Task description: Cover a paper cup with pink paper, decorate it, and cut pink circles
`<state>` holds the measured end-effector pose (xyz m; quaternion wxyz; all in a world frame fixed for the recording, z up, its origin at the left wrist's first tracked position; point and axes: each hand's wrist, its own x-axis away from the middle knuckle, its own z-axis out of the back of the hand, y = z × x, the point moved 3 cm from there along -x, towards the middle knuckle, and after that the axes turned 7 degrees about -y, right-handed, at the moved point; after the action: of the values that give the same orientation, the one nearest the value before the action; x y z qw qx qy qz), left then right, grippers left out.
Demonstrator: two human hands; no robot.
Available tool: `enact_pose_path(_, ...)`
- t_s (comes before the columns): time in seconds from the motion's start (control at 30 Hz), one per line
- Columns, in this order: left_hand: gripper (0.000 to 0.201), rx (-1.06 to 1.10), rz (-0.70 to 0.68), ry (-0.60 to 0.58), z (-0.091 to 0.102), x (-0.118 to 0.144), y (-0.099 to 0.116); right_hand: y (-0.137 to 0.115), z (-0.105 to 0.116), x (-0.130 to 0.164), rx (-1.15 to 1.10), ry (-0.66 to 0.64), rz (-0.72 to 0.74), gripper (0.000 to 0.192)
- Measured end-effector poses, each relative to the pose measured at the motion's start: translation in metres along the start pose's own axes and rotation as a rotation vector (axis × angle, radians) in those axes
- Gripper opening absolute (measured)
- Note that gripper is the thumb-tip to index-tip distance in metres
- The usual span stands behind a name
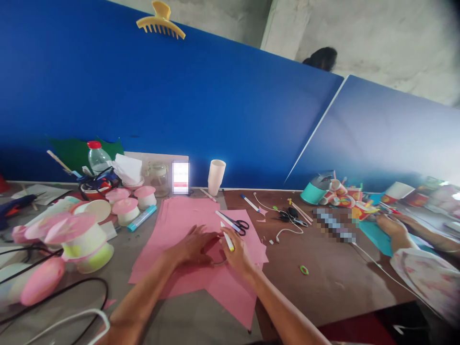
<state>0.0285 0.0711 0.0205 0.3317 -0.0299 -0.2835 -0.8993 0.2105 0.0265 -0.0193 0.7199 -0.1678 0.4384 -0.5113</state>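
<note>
Pink paper sheets (172, 215) lie in an overlapping stack before me. My left hand (196, 245) arches over the stack, fingers curled down. Under its palm shows a thin curved edge of something round, mostly hidden. My right hand (235, 251) grips a white marker with a yellow end (228, 240), tilted toward the left fingers; its tip is hard to make out. Just beyond the right hand, black-handled scissors (242, 226) rest on the paper beside a white pen (223, 218).
To the left stand pink-topped paper cups (125, 211), a blue marker (142, 218) and a glue gun (17, 208). Stacked white cups (216, 176) and a lit phone (180, 177) stand by the blue partition (215, 96). Another person's hands (391, 230) work at far right.
</note>
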Motion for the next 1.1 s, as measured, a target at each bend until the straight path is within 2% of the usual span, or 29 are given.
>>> enact_pose_path(0.23,0.098,0.018,-0.023,0.007,-0.004,-0.002,-0.005,-0.001,0.001,0.009,0.055,-0.071,0.104,0.036)
enact_pose_path(0.43,0.099,0.031,-0.023,0.016,-0.006,-0.001,-0.006,-0.002,0.006,0.007,0.079,-0.169,0.122,0.04)
enact_pose_path(0.73,0.098,-0.028,-0.005,0.02,-0.002,0.0,-0.005,-0.01,0.009,0.001,0.181,-0.168,0.125,0.042)
enact_pose_path(0.87,0.092,-0.145,0.072,0.046,0.002,0.003,0.006,-0.007,0.007,-0.001,0.161,-0.17,0.131,0.038)
enact_pose_path(0.97,0.085,-0.286,0.118,0.108,0.0,0.008,0.022,-0.003,0.004,-0.003,0.147,-0.178,0.14,0.038)
enact_pose_path(1.1,0.056,-0.486,0.145,0.235,-0.014,0.014,0.048,0.002,0.0,-0.003,0.134,-0.183,0.104,0.039)
